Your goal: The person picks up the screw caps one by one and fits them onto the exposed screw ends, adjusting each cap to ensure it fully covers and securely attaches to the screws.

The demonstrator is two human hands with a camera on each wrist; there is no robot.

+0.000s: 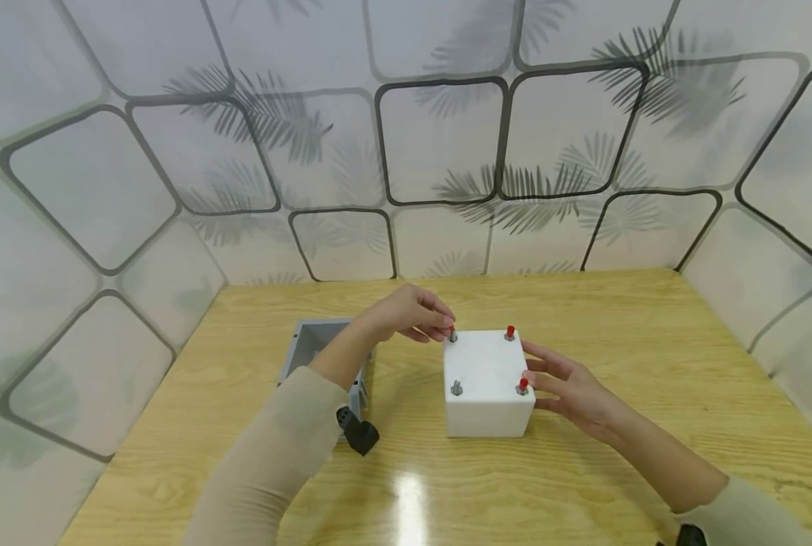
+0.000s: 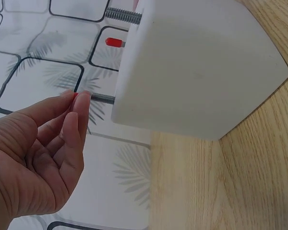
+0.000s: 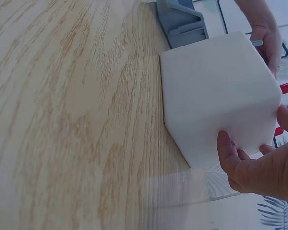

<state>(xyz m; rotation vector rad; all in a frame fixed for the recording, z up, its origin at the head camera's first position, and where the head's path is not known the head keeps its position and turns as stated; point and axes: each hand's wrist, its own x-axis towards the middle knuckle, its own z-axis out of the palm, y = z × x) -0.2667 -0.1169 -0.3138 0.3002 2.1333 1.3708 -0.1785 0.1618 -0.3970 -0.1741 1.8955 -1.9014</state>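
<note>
A white block stands on the table with a metal bolt sticking up near each top corner. At its far-left corner, my left hand pinches a small red cap at the tip of the threaded bolt. Red caps also cover the far-right bolt and the near-right bolt. The near-left bolt is bare metal. My right hand rests spread fingers against the block's right side, its thumb by the top edge in the right wrist view.
Left of the block sits a grey open bin, partly hidden behind my left forearm. The wood-grain table meets patterned wall panels at the back and sides. A black device is on my left sleeve.
</note>
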